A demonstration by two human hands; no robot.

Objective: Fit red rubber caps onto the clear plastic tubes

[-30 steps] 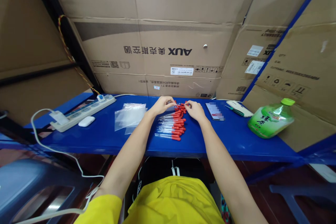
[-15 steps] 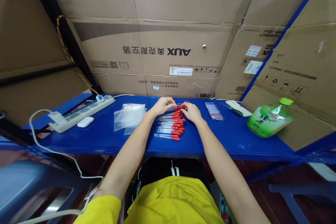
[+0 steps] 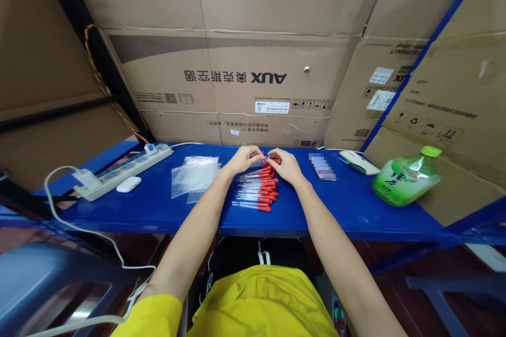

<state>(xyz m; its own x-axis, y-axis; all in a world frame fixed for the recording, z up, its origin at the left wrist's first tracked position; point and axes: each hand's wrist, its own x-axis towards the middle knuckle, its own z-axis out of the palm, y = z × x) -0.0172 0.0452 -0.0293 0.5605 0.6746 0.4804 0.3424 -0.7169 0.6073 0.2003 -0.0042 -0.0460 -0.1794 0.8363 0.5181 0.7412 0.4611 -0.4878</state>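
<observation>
A row of clear droppers with red bulbs [image 3: 258, 191] lies on the blue table [image 3: 158, 205], in front of me. My left hand [image 3: 244, 158] and my right hand [image 3: 285, 164] meet at the far end of the row. Both have their fingers pinched around one clear dropper with a red bulb [image 3: 265, 159], the left on the glass end, the right on the red bulb end. A small stack of clear plastic bags [image 3: 194, 174] lies flat just left of my left forearm.
A white power strip [image 3: 120, 171] with a plugged adapter and a white mouse-like object [image 3: 128, 184] are at the left. A phone [image 3: 322, 166], a white device [image 3: 359, 162] and a green bottle on its side [image 3: 407, 178] lie at the right. Cardboard boxes [image 3: 237, 73] wall the back.
My right hand has slid a little leftward toward my left hand, so the fingers of both now close together over the dropper at the far end of the row.
</observation>
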